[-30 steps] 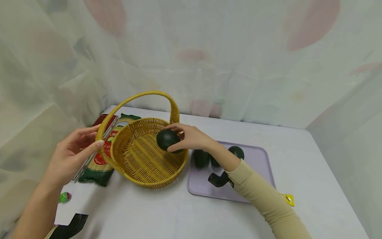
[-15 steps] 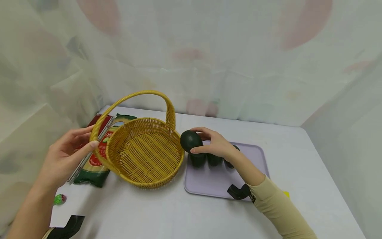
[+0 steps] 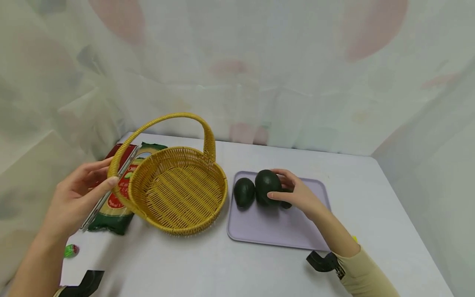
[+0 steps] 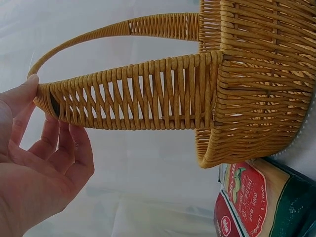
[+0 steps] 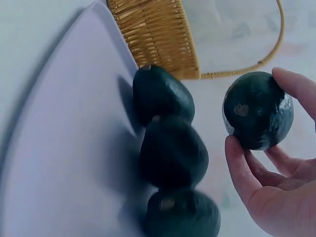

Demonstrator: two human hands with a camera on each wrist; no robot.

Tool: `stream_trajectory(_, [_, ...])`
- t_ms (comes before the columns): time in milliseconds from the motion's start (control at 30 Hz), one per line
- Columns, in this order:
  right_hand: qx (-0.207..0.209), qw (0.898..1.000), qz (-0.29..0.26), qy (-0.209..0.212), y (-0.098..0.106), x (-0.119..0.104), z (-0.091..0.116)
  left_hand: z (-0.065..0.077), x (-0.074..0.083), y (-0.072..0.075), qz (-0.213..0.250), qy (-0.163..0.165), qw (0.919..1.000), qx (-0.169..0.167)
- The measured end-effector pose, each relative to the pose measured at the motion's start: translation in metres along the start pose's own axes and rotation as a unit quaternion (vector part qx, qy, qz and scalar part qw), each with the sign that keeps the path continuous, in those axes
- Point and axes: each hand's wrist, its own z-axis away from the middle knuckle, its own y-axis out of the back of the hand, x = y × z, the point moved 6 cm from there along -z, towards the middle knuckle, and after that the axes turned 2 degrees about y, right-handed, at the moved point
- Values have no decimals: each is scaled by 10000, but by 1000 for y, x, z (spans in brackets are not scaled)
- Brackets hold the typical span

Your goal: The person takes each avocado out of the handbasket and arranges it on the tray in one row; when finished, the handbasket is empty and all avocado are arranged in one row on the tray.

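My left hand (image 3: 79, 192) pinches the arched handle (image 4: 123, 94) of a yellow wicker basket (image 3: 217, 206) between thumb and fingers. The basket's woven bottom shows in the head view. My right hand (image 3: 301, 196) holds a dark green avocado (image 5: 259, 111), its thumb and fingertips curled round the sides. That avocado is raised above a pale purple tray (image 3: 256, 231), right of the basket. In the right wrist view, three more avocados (image 5: 173, 153) lie in a row along the tray's side; in the head view the held one and my hand partly cover them.
Left of and behind the basket lie a green and tan food bag (image 3: 111, 218) and a dark red packet (image 4: 224, 219). A green-wrapped candy (image 3: 71, 250) sits at the table's left. Something small and yellow (image 3: 354, 239) peeks out beyond my right forearm.
My right hand has carried the avocado rightward, from over the basket to over the tray. The left hand keeps its hold on the handle; the head view has shifted slightly.
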Motion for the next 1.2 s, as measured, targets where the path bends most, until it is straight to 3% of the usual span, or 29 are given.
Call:
stream_trajectory(300, [608, 9976, -87, -316, 32, 29, 30, 0, 0, 1, -144, -27, 9999, 64])
stream_trajectory(633, [1027, 9930, -166, -555, 57, 63, 48, 1, 1, 0, -222, -35, 9997, 86])
stream_trajectory(833, [1130, 9910, -20, -718, 67, 74, 50, 1, 0, 1, -9, -48, 10000, 69])
stream_trajectory(1200, [1307, 9877, 132, -845, 75, 82, 42, 1, 0, 0, -333, 27, 9994, 89])
